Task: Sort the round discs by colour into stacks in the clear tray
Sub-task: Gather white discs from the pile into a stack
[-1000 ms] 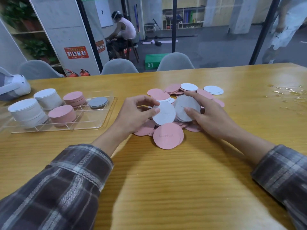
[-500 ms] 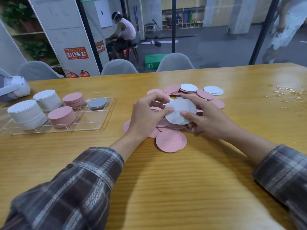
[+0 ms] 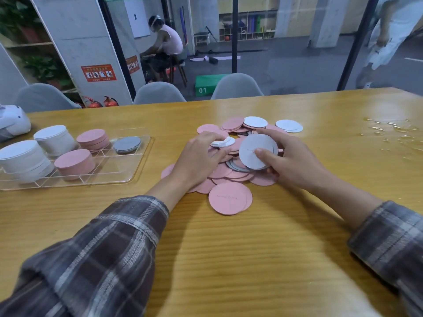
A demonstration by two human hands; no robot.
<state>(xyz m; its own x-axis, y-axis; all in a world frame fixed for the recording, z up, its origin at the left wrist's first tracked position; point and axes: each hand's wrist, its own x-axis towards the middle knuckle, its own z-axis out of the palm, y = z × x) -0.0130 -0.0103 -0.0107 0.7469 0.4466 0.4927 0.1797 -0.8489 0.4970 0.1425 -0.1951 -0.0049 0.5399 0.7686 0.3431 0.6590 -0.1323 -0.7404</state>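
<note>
A loose pile of pink, white and grey discs (image 3: pixel 229 195) lies in the middle of the wooden table. My right hand (image 3: pixel 290 161) holds a small tilted stack of white discs (image 3: pixel 254 154) above the pile, thumb on its face. My left hand (image 3: pixel 201 156) reaches into the pile's left side and pinches white discs (image 3: pixel 225 142) lying there. The clear tray (image 3: pixel 114 175) at the left holds two tall white stacks (image 3: pixel 20 156), two pink stacks (image 3: pixel 74 162) and a low grey stack (image 3: pixel 127 144).
A white headset (image 3: pixel 11 122) rests at the table's far left edge. Spilled liquid (image 3: pixel 393 131) glistens on the table at the right. Grey chairs (image 3: pixel 158 92) stand behind the far edge, and two people are beyond the glass.
My left hand passed its white disc onto the stack in my right hand, then moved back to the pile and took hold of other white discs. The right hand shifted slightly right.
</note>
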